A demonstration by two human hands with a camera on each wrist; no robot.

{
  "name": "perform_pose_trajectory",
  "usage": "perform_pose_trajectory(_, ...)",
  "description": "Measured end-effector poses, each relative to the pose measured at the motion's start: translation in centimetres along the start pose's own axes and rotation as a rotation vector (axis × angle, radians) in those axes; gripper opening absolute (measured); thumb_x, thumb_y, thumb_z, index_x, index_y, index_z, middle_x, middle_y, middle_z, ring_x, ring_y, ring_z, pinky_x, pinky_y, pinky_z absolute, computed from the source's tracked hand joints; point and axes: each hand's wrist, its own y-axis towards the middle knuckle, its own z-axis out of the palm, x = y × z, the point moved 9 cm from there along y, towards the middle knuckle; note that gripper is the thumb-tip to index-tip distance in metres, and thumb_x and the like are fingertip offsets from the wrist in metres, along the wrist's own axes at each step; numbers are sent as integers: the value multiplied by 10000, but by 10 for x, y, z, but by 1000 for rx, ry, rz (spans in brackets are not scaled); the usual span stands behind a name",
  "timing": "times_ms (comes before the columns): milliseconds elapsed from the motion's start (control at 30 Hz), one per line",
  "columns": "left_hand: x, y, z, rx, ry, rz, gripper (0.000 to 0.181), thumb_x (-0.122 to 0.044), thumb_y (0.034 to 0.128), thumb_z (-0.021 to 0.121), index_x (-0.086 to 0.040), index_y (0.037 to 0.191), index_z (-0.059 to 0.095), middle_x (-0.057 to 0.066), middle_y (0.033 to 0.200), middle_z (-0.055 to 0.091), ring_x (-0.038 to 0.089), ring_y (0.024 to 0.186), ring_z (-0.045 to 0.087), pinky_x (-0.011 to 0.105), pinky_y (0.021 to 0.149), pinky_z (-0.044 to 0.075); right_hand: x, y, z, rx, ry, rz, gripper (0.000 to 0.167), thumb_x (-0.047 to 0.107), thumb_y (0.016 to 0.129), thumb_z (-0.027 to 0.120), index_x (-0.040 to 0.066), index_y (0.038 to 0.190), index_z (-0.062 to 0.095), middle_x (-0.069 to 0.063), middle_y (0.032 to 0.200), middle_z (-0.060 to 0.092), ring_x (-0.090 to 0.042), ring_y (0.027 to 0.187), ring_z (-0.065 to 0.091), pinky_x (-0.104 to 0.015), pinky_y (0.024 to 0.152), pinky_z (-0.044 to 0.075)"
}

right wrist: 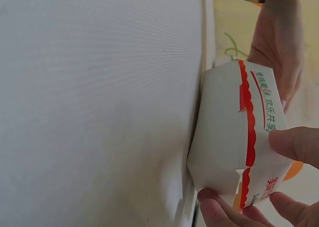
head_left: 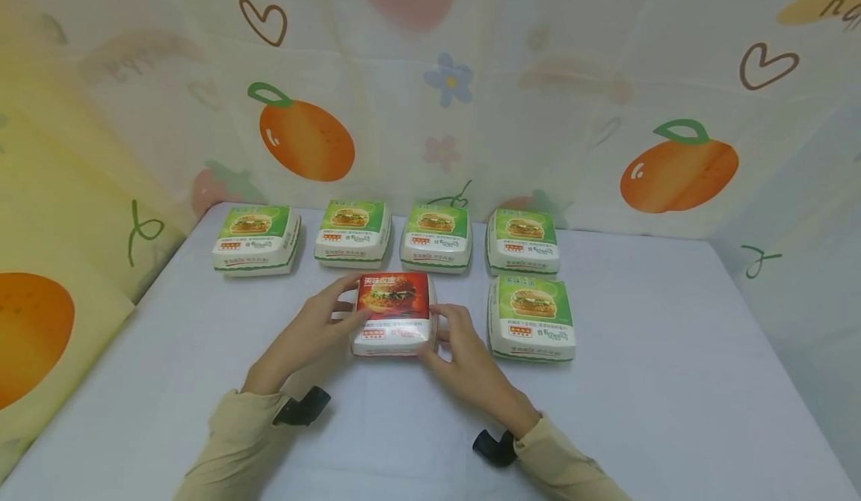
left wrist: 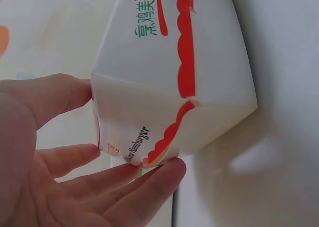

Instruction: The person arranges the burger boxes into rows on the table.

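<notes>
A red-topped hamburger box (head_left: 394, 314) sits closed on the white table, between both hands. My left hand (head_left: 313, 333) holds its left side, the thumb at the top edge and the fingers along the side wall. On the opposite side my right hand (head_left: 464, 355) grips the box with thumb and fingers. In the left wrist view, the box (left wrist: 149, 52) shows a red scalloped seam, and the left fingers touch its corner. From the right wrist, the box (right wrist: 224, 117) appears flat on the cloth with the right thumb on its front wall.
Green-topped hamburger boxes stand in a back row: one at far left (head_left: 255, 239), two in the middle (head_left: 353, 233) and one on the right (head_left: 523, 241). Another green box (head_left: 531, 318) lies in front of the right one. A fruit-print curtain (head_left: 511, 127) hangs behind the table (head_left: 646, 381).
</notes>
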Motion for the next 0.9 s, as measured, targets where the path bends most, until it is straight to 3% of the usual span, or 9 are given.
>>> perform_pose_trajectory(367,-12,15,10,52,2,28,684,-371,965,633,-193,1546,318,172,1509,449,367,1204,604,479,949,553,-2,-4,-10,-22,-61,76,599,172,951,644,58,1460,350,-173,1454,385,-292,1247,557,-432,1014,527)
perform_pose_trajectory(667,-11,24,23,87,-30,2,691,-438,958,621,-195,1533,326,133,1533,432,370,1250,570,510,991,526,-3,-7,-22,-22,-131,128,659,200,944,668,36,1486,332,-175,1465,402,-212,1059,559,-377,910,534)
perform_pose_trajectory(900,-15,23,25,91,-48,31,632,-401,981,596,-198,1521,337,121,1544,422,370,1262,568,514,1003,517,2,-8,-27,-15,-172,128,708,192,925,701,6,1495,325,-183,1452,411,-190,988,503,-334,839,484)
